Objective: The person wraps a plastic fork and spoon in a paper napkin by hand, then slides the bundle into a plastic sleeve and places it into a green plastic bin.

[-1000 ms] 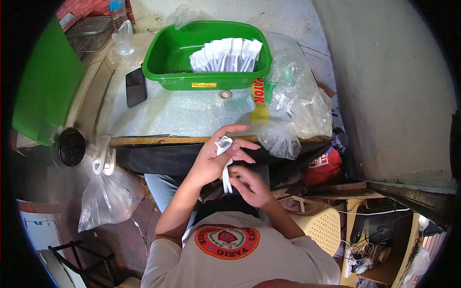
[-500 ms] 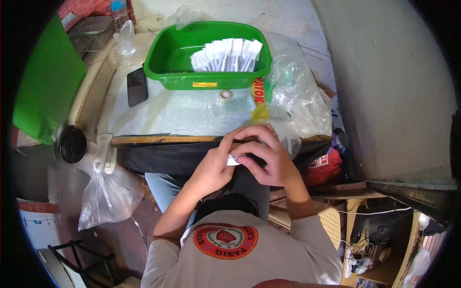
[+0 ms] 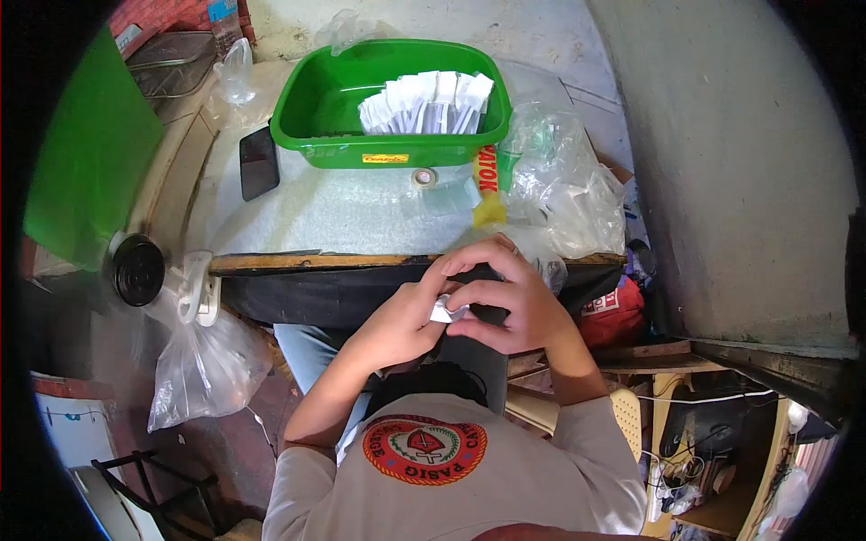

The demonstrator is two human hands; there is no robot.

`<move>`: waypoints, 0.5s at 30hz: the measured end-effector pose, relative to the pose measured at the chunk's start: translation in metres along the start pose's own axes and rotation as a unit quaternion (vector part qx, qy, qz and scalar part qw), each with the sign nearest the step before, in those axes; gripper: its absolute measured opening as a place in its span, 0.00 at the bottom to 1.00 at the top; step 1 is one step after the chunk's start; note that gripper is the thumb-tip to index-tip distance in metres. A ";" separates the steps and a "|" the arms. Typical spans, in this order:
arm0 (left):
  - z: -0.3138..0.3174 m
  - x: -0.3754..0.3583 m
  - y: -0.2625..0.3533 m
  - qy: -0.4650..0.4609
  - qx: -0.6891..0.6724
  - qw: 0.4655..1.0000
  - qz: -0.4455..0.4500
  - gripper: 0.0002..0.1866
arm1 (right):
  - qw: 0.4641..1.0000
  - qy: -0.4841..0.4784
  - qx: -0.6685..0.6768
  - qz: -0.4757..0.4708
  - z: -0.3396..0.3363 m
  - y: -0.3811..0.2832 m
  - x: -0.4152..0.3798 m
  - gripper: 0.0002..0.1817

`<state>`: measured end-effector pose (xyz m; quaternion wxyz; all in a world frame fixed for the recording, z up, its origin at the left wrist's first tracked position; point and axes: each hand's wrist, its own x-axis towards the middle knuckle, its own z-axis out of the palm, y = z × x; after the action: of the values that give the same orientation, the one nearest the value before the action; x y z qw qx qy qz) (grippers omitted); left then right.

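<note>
White piece, seen between our two hands, just short of the table edge and mostly hidden by our fingers. We note that our left hand grips its left side and our right hand pinches it from the right, fingers curled; the exact contact of the fingertips we cannot tell. Beyond both hands we find a tape roll and, farther off, a green basin bearing a row of white packets. Clear plastic bags lie beyond our right hand; a dark phone lies beyond and left of our left hand.
</note>
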<state>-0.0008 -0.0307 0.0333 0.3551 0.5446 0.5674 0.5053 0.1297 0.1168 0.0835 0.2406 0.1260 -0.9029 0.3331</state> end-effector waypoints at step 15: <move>-0.004 0.005 -0.015 -0.032 -0.033 0.994 0.097 0.38 | 1.000 0.029 -0.007 0.004 -0.002 -0.007 0.004 0.17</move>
<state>-0.0094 -0.0252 0.0202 0.3403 0.6012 0.4830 0.5380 0.1297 0.1124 0.0908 0.2663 0.1113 -0.8983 0.3313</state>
